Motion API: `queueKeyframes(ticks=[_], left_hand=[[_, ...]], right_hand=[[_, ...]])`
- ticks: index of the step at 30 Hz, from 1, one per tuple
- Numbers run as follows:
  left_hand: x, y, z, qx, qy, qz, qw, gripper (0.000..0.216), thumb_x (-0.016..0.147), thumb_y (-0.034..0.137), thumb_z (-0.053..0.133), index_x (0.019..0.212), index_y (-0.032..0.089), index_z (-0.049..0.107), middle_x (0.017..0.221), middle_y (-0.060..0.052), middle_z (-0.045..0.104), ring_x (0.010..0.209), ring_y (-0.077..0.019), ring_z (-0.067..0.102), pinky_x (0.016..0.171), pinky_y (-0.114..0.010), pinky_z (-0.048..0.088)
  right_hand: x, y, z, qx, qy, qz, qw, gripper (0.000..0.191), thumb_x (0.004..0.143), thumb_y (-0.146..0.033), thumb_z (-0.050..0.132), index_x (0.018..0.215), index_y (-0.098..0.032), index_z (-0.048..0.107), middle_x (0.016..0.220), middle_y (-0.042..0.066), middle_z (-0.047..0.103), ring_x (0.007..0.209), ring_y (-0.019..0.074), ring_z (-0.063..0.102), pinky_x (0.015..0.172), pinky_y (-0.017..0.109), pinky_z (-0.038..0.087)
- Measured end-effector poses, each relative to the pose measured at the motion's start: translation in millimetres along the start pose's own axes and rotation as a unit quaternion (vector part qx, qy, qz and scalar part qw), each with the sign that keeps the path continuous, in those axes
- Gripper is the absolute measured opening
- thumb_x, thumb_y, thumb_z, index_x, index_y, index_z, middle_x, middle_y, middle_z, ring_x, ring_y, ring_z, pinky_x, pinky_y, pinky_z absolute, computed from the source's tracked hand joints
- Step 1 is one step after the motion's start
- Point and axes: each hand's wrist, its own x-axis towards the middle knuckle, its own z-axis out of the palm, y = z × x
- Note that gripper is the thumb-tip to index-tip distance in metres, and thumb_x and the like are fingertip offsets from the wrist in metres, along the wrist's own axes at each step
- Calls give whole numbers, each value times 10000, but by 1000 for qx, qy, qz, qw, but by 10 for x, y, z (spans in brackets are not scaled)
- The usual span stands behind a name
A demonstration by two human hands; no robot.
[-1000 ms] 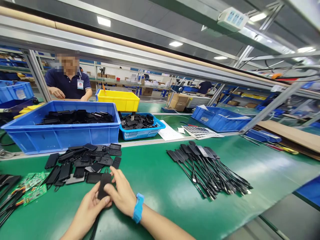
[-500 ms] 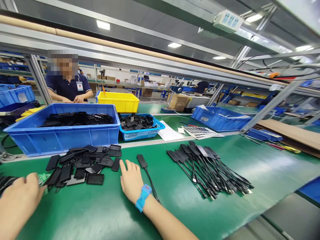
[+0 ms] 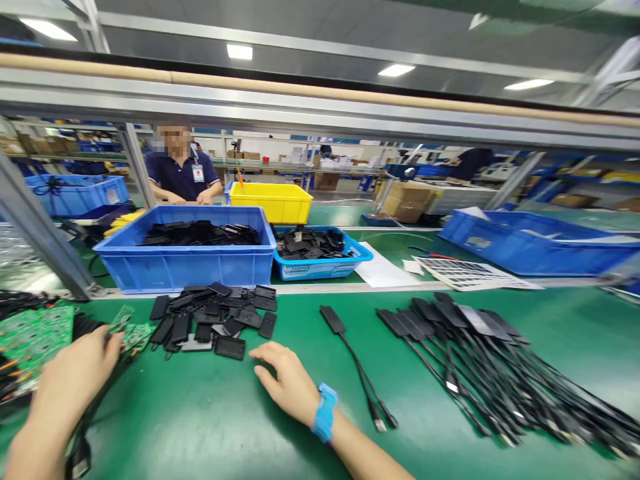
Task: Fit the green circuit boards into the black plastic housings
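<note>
At the left, my left hand (image 3: 83, 367) is closed around a small green circuit board (image 3: 136, 335) with black cables hanging below the palm; the grip itself is partly hidden. Beside that hand lies a stack of green circuit boards (image 3: 37, 337). My right hand (image 3: 287, 380), with a blue wristband (image 3: 325, 412), is open and holds nothing. Its fingertips are close to a black plastic case half (image 3: 230, 347) at the edge of a pile of black case parts (image 3: 207, 313). Right of this hand lies one black cable adapter (image 3: 333, 320).
A bundle of black cable adapters (image 3: 450, 320) lies at the right on the green table (image 3: 200, 427). Behind stand a blue bin (image 3: 185, 270) and a light-blue basket (image 3: 315, 268) of black parts, a yellow bin (image 3: 273, 203) and printed sheets (image 3: 470, 273). A co-worker (image 3: 183, 173) sits opposite.
The view has turned left, bringing the circuit board stack into sight. My left hand now raises a board with its cables. My right hand has drawn back slightly from the case parts.
</note>
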Motion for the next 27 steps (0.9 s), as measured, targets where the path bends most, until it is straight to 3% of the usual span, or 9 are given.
queueKeyframes(ticks=[3, 7, 10, 13, 16, 19, 22, 25, 27], left_hand=[[-231, 507, -17, -179, -95, 47, 978, 486, 727, 503, 594, 1068, 156, 613, 723, -26, 651, 665, -203, 592, 648, -295, 432], [-495, 942, 338, -379, -298, 107, 870, 605, 763, 496, 594, 1257, 157, 510, 845, -51, 646, 694, -188, 608, 555, -269, 464], [-552, 980, 614, -284, -182, 173, 925, 420, 824, 442, 558, 1169, 202, 573, 982, -79, 610, 834, -210, 602, 653, -307, 502], [-517, 907, 751, -77, -41, 241, 967, 302, 832, 475, 562, 968, 214, 633, 964, -75, 559, 913, -242, 555, 760, -357, 488], [-485, 859, 778, 50, -38, 254, 965, 385, 804, 576, 555, 793, 194, 605, 912, -75, 542, 850, -240, 556, 735, -350, 479], [-491, 860, 755, 107, -62, 228, 966, 370, 834, 538, 522, 719, 189, 570, 847, -74, 550, 814, -240, 570, 694, -332, 462], [-505, 886, 705, 70, -62, 186, 978, 179, 824, 360, 549, 874, 189, 572, 851, -57, 571, 795, -226, 579, 676, -310, 439], [-526, 940, 666, -83, -72, 132, 985, 343, 761, 310, 614, 1071, 178, 546, 838, -31, 581, 751, -200, 571, 666, -295, 425], [-569, 998, 677, -241, -146, 87, 955, 358, 751, 377, 650, 1027, 159, 587, 760, -12, 578, 685, -172, 552, 606, -267, 412]], right_hand=[[-11, -40, 103, 249, -83, 56, 963, 262, 867, -292, 571, 1090, -193, 666, 1026, 95, 693, 943, 221, 634, 844, 375, 468], [-69, -124, 255, 553, -138, 127, 812, 657, 808, -507, 655, 1369, -256, 422, 1263, 113, 599, 1137, 225, 572, 965, 397, 415], [-84, -191, 286, 634, -97, 165, 749, 583, 820, -512, 645, 1302, -231, 475, 1072, 80, 664, 984, 185, 621, 904, 366, 446], [-53, -205, 224, 598, -54, 173, 781, 421, 830, -491, 638, 1111, -181, 591, 736, -6, 608, 577, 81, 503, 577, 218, 432], [-13, -162, 111, 501, -47, 165, 848, 412, 836, -551, 586, 990, -171, 618, 630, -37, 514, 458, 56, 252, 401, 184, 186], [2, -107, 0, 385, -45, 141, 911, 463, 864, -599, 485, 813, -165, 638, 583, -36, 452, 459, 71, 225, 403, 200, 164], [-10, -90, -69, 231, 2, 59, 971, 458, 905, -523, 446, 717, -170, 668, 618, 1, 488, 548, 120, 421, 495, 230, 343], [-39, -111, -75, 122, 52, -6, 991, 317, 919, -386, 472, 1008, -192, 706, 794, 47, 611, 716, 173, 553, 661, 279, 446], [-60, -124, -48, 92, 80, -22, 992, 313, 911, -331, 497, 1144, -207, 663, 848, 56, 645, 710, 174, 574, 669, 280, 471]])
